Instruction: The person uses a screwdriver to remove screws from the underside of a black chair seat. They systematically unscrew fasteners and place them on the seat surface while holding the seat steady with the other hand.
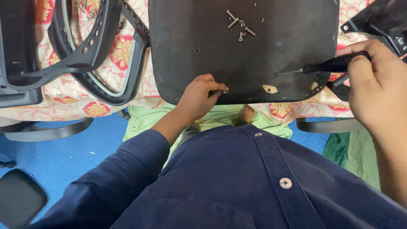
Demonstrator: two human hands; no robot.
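Observation:
A black chair seat base (250,55) lies upside down on a table with a floral cloth (114,51). My left hand (199,95) pinches a small screw at the seat's near edge. My right hand (377,85) grips a black-handled screwdriver (335,65), its thin shaft pointing left onto the seat's underside near the right edge. Several loose screws and a hex key (239,25) rest on the seat near its far side.
A black chair backrest frame with holes (93,46) lies at the left on the cloth. Black metal parts (381,21) sit at the upper right. Chair armrests (51,131) and a black pad (19,197) rest on the blue floor.

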